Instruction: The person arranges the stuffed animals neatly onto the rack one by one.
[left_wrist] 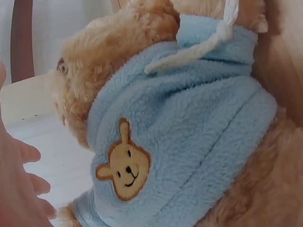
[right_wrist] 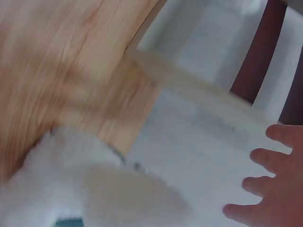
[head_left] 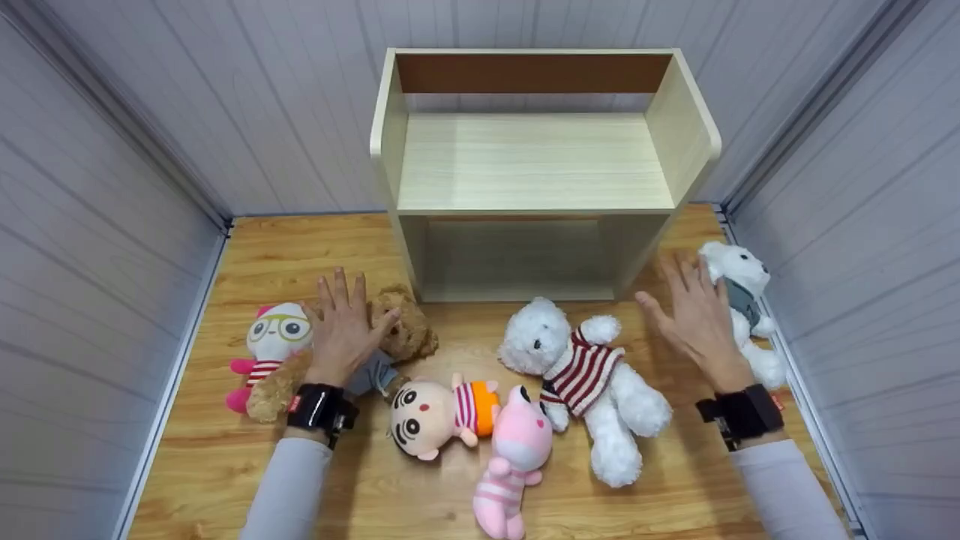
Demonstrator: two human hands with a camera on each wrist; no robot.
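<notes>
Fingers spread, my left hand [head_left: 343, 330] hovers over a brown teddy bear [head_left: 405, 326] and hides much of its body. The left wrist view shows the bear's light blue hoodie [left_wrist: 189, 127] with a bear-face patch. My right hand [head_left: 694, 326] is spread too, holding nothing, just left of a small white plush bear [head_left: 739, 270] in a grey-green top by the right wall. Between the hands lies a larger white bear [head_left: 581, 375] in a red-striped sweater. Nearer me are a boy doll [head_left: 442, 416] in orange shorts and a pink striped plush [head_left: 514, 457].
A pale two-tier shelf [head_left: 532, 165] stands against the back wall, its compartments facing me. Left of the brown bear lies a pink-and-white plush [head_left: 277, 337] with yellow glasses. Panel walls enclose the wooden floor [head_left: 202, 457] on the left, right and back.
</notes>
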